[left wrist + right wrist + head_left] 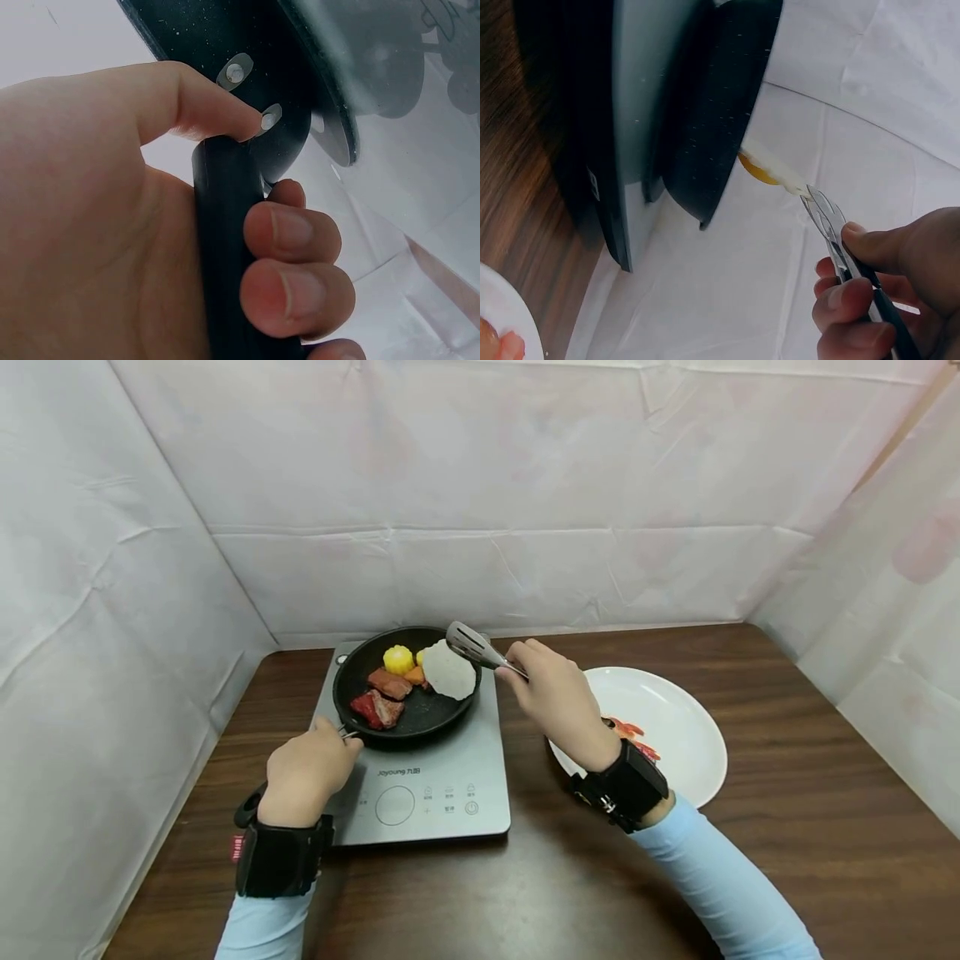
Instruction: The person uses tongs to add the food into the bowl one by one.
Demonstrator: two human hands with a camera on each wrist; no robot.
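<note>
Your left hand [307, 772] grips the frying pan [408, 693] handle at frame centre; your right hand [551, 693] squeezes tongs [480, 650] pinching the white slice [448, 672] over the pan's right edge.

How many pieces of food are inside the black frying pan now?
5, perhaps more hidden: yellow corn piece at the back, brown meat slice in the middle, small orange chunk beside it, red meat piece at the front, white flat round slice on the right, under the metal tongs.
</note>
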